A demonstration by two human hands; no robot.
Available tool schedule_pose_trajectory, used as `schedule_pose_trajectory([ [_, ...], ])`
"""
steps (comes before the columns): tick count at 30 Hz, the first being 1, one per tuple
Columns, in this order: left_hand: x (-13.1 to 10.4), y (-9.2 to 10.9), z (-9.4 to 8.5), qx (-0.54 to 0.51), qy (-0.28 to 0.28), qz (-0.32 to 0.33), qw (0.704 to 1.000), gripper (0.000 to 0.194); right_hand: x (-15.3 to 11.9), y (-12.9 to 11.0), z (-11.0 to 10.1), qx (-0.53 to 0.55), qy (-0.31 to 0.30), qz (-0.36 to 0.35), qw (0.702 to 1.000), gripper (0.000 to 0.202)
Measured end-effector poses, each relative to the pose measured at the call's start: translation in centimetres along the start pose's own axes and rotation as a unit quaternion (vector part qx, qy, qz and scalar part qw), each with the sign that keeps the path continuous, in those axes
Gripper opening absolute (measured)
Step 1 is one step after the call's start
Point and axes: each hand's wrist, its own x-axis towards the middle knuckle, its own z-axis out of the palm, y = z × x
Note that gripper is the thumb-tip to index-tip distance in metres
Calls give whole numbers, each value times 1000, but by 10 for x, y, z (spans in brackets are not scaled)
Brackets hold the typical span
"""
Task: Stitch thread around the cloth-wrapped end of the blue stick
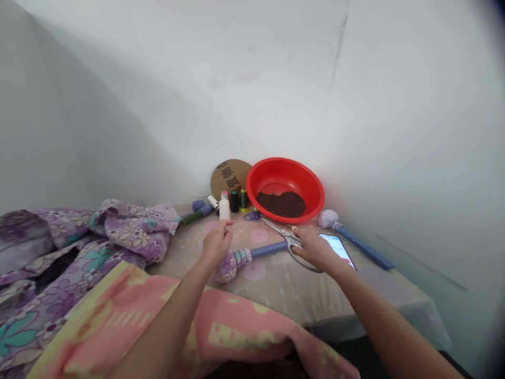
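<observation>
My left hand [216,245] is just in front of a cone of white thread [224,209]. Its thumb and fingertips are pinched together, and I cannot make out what, if anything, is between them. My right hand [315,248] has its fingers closed at the handles of a pair of large scissors [291,240], whose blades point up and left. Under the scissors and between the hands lies a stick wrapped in blue [268,249], with a floral cloth-covered padded head [232,265] beside my left wrist.
A red basin [315,199] holding dark brown grains stands against the wall, near a round cardboard piece [221,179] and several thread spools [234,201]. A phone [337,250] and another padded stick [363,246] lie right. Floral fabric [130,231] and a pink-yellow cloth [236,326] cover the left and front.
</observation>
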Motion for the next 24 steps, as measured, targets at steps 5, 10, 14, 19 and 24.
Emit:
schedule_pose_trajectory([
  [5,5,-5,-2,-128,5,27,991,29,-1,39,13,-8,-57,113,992,35],
  [10,5,5,-6,-286,4,21,958,28,-3,43,31,-11,-81,160,984,35],
  [14,-3,25,-16,-365,-22,-20,930,31,0,32,40,12,-65,188,980,36],
  [19,-13,45,-28,-404,-56,-56,912,36,2,24,45,8,-52,197,979,37],
  [24,-17,51,-28,-417,-84,-69,902,37,0,25,47,-48,-50,210,975,38],
])
